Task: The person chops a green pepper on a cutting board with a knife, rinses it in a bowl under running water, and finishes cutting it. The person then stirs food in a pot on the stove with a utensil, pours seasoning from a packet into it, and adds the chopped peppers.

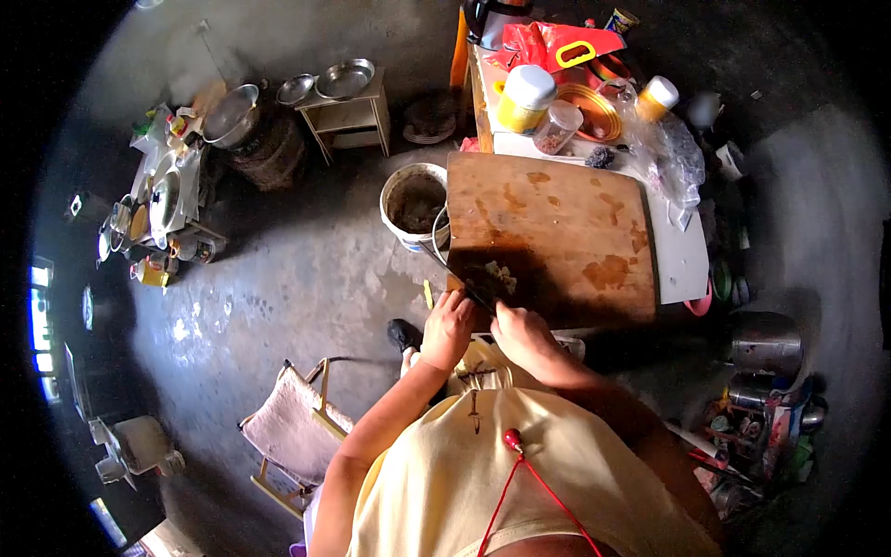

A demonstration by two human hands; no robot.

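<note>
A long, dark, thin tool that looks like a knife (455, 277) slants over the near left corner of the wooden board (548, 218), its far end pointing toward the white bucket (415, 206). My right hand (522, 332) is closed at the tool's near end, by the board's front edge. My left hand (447, 327) has its fingers bent together just left of the tool; what they hold, if anything, is hidden. Small pale scraps (501, 277) lie in shadow on the board, beside the tool. Wet patches (605, 272) mark the board's right side.
Behind the board stand a white-lidded jar (526, 97), a clear jar (559, 128), an orange basket (594, 113) and a plastic bag (676, 167). A folding chair (295, 422) is at lower left. Metal bowls (345, 79) sit on a small stand (357, 125).
</note>
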